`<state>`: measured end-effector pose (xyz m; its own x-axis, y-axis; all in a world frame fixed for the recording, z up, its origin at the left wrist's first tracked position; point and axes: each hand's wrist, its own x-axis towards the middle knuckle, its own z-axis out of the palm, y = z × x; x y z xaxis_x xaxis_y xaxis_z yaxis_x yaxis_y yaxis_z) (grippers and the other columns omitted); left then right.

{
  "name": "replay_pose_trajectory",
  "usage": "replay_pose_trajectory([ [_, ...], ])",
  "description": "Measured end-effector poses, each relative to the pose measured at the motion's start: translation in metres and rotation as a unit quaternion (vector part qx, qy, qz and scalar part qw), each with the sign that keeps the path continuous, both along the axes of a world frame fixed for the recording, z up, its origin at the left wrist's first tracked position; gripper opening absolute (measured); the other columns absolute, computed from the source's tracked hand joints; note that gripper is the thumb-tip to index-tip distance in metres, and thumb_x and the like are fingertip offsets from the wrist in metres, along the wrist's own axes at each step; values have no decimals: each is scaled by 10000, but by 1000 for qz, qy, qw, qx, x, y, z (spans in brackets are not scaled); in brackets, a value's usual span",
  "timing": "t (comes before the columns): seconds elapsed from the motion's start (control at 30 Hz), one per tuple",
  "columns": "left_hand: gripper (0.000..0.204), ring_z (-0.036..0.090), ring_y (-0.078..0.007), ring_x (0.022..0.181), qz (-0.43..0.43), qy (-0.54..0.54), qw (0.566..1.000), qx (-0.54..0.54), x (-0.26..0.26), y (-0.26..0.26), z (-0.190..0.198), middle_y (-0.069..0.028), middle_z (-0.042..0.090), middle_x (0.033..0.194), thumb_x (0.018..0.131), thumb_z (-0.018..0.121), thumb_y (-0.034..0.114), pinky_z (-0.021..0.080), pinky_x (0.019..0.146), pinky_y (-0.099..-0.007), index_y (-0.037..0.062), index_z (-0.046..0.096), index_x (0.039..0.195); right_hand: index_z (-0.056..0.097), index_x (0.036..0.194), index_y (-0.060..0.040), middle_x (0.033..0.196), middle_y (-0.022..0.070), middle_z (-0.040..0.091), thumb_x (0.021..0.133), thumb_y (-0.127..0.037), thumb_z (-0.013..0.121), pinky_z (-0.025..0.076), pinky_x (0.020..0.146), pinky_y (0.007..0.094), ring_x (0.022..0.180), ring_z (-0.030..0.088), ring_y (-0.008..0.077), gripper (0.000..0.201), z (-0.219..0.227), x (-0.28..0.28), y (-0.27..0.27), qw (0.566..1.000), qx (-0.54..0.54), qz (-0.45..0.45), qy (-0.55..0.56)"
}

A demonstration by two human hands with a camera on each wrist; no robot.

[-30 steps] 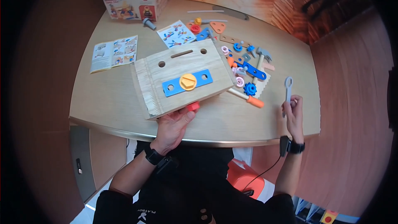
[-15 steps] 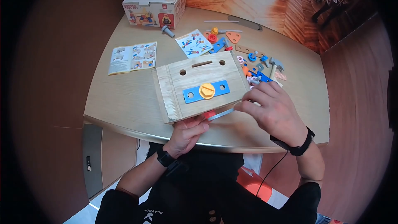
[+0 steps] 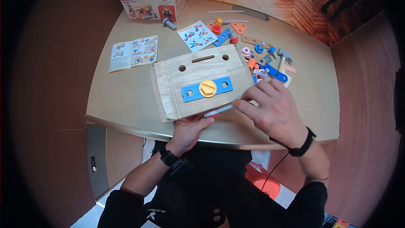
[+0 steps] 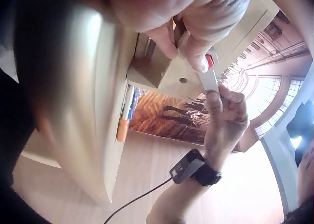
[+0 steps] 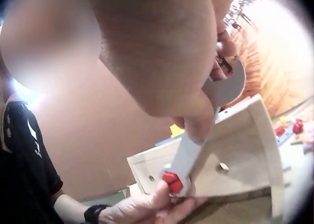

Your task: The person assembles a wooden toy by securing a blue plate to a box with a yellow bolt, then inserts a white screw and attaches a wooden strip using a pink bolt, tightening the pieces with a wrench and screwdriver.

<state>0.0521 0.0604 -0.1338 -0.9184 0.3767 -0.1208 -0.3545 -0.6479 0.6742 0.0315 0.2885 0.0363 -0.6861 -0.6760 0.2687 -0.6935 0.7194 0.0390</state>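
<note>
A wooden toolbox (image 3: 168, 93) is tilted toward me, a blue perforated strip (image 3: 192, 94) and a yellow slotted bolt (image 3: 207, 88) on its face. My left hand (image 3: 188, 134) holds it from below at the near edge. Its thumb lies by a red nut (image 5: 172, 182) on the underside. Between thumb and fingers, my right hand (image 3: 274, 112) grips a grey toy wrench (image 3: 218, 111). The wrench's far end sits around the red nut in the right wrist view, with left fingertips right against it. Part of the left fingers is hidden behind the box in the head view.
Toy parts, including a blue strip (image 3: 276, 74) and a hammer (image 3: 282, 59), lie behind and right of the box. Instruction sheets (image 3: 134, 53), a grey bolt (image 3: 169, 24) and a carton (image 3: 154, 0) are farther back. The table's front edge runs below the hands.
My right hand has come in from the right with the wrench, whose end is now at the red nut under the box. The left hand stays under the box.
</note>
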Motion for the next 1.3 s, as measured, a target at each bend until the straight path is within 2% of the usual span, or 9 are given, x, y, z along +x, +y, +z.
replay_pose_trajectory([
  [0.23,629,523,-209,1349,-5,3,1000,3,2,-3,-4,-68,582,1424,891,718,-114,427,1160,-380,102,524,1449,742,1004,-174,960,-18,653,759,-119,716,437,716,315,875,617,163,252,-50,25,3,983,-122,-84,107],
  [0.37,605,512,-201,1357,-6,19,1000,-3,3,-4,-10,-51,572,1441,900,738,-68,391,1185,-402,108,538,1443,728,1014,-171,945,-26,655,767,-131,737,434,718,327,880,625,159,251,-66,30,3,978,-116,-117,130],
  [0.5,609,500,-205,1369,3,-5,1000,20,2,-2,-8,-49,559,1464,903,744,-48,369,1201,-412,110,533,1452,696,957,-153,894,-12,642,793,-154,750,446,709,335,846,631,167,172,-95,28,8,985,-112,-121,48],
  [0.57,576,534,-219,1335,20,18,1000,7,3,1,-3,-53,578,1455,910,787,104,395,1187,-437,95,558,1439,657,907,-132,844,11,621,819,-176,756,458,699,346,807,635,186,139,-100,25,5,985,-122,-123,-10],
  [0.7,588,534,-216,1336,25,13,1000,4,3,0,-8,-51,576,1455,910,787,100,403,1180,-440,104,548,1447,642,888,-119,824,31,607,845,-189,751,469,695,358,783,633,200,136,-97,21,8,983,-140,-114,-35],
  [0.8,625,488,-211,1384,1,4,999,32,1,-5,-9,-55,539,1488,906,744,-40,360,1210,-418,123,520,1466,660,924,-108,835,35,618,849,-189,752,474,697,367,791,637,215,144,-84,21,15,981,-152,-106,-57],
  [0.87,570,522,-221,1358,-23,19,1000,-3,2,-7,-10,-48,569,1462,932,764,109,396,1181,-444,113,536,1454,678,965,-101,856,50,627,856,-173,753,490,720,368,820,642,235,151,-77,21,21,968,-205,-93,-112],
  [0.97,536,500,-231,1386,11,19,997,69,2,-1,-13,-45,541,1494,970,716,123,370,1202,-465,124,517,1468,687,983,-96,903,62,635,839,-110,743,504,751,366,856,644,260,155,-76,22,24,974,-190,-82,-89],
  [1.3,537,446,-249,1434,-6,30,996,82,2,-1,-19,-51,498,1537,1002,672,141,322,1232,-502,144,469,1500,709,1131,-122,978,53,583,770,-50,708,532,735,342,911,610,234,368,-8,31,22,990,-85,-74,-86],
])
